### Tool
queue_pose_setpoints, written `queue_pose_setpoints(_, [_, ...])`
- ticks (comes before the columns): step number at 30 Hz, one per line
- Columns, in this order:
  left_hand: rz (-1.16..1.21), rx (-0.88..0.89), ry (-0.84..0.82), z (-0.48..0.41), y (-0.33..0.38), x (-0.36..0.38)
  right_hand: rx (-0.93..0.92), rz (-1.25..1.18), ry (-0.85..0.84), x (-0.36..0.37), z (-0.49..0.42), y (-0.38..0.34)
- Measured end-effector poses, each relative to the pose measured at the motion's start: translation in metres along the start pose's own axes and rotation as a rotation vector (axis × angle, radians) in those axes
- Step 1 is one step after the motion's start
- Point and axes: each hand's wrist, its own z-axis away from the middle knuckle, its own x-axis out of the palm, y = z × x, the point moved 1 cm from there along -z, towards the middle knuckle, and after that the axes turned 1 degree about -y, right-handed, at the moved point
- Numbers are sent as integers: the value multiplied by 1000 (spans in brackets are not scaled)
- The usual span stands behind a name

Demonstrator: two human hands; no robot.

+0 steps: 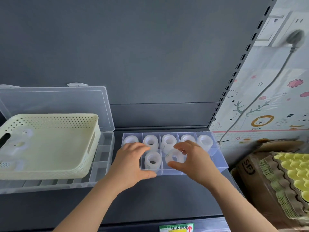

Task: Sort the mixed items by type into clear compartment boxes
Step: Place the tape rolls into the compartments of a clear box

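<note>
a dark shelf [150, 203] carries an open clear lidded case [55, 101] at left, with a cream perforated basket [50, 117] on it. beside it lies the clear compartment box [219, 158], with white tape rolls [168, 141] in its five back cells and one front cell. the left hand [132, 163] covers the box's left front corner, but its grip cannot be told. the right hand [195, 163], apart from it, pinches another roll [173, 156] over a front cell.

The compartment box [223, 164] stands on the shelf [150, 206]. Its back row holds five rear rolls [168, 140], one per cell; a front roll [153, 160] stands in its front row. Over the next cell to the right, the right hand [195, 161] pinches a held roll [173, 158]. Left of the box, a basket [50, 148] sits on an open case [103, 158]. To the box's right, a carton [254, 178] holds egg trays [294, 174].
</note>
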Motion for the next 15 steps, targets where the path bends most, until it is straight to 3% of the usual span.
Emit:
queue_pose_setpoints(3, [-29, -9, 3, 1, -3, 3, -25, 214, -1, 3, -4, -6])
queue_pose_setpoints(8, [5, -38, -1, 1, -3, 3, -97, 364, 23, 9, -6, -7])
queue_pose_setpoints(15, [149, -86, 32, 11, 4, -9, -128, 197, 36, 8, -5, -8])
